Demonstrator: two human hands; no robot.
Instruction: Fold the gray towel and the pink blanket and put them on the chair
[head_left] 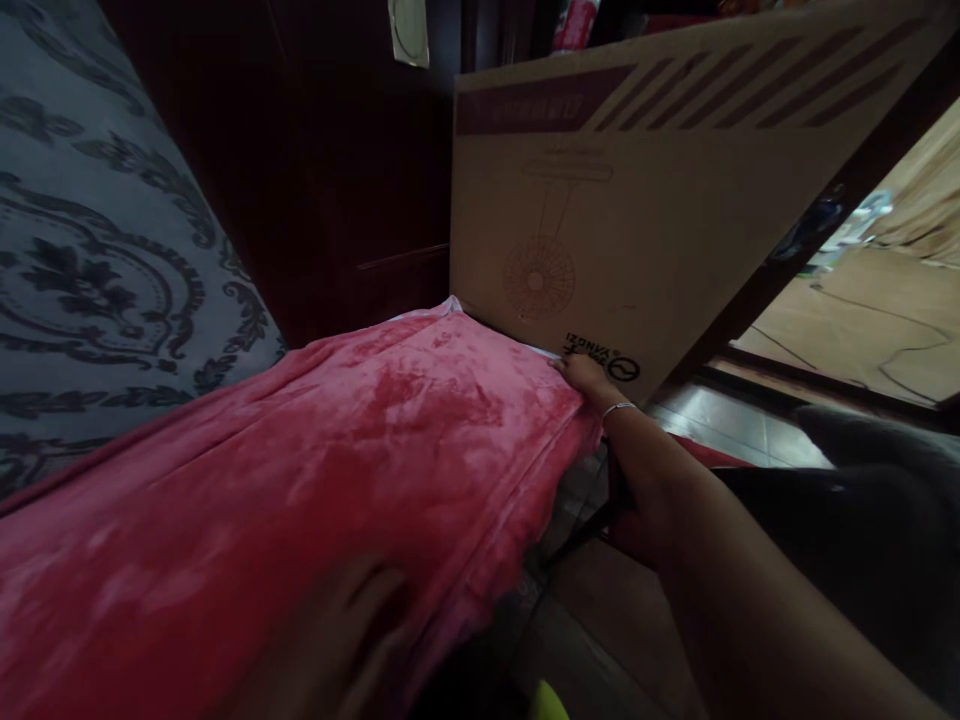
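A pink-red plush blanket (420,420) is spread over a long low surface hidden beneath it, with a whitish edge showing at its far end. At the blanket's far right corner my right hand (585,375), with a thin bracelet (619,407) at the wrist, is closed on the edge, fingertips over the top. My left hand (337,635) is low in the view, over the near part of the blanket and smeared by motion. Its fingers are too blurred to show whether they hold the cloth.
A large cardboard box (660,210) with a fan drawing stands upright just beyond the blanket. Behind it is a dark wooden door (360,150); patterned wallpaper (112,230) covers the left wall. At right, a doorway shows a floor (877,310) with a cable. A dark seat (840,530) is nearby.
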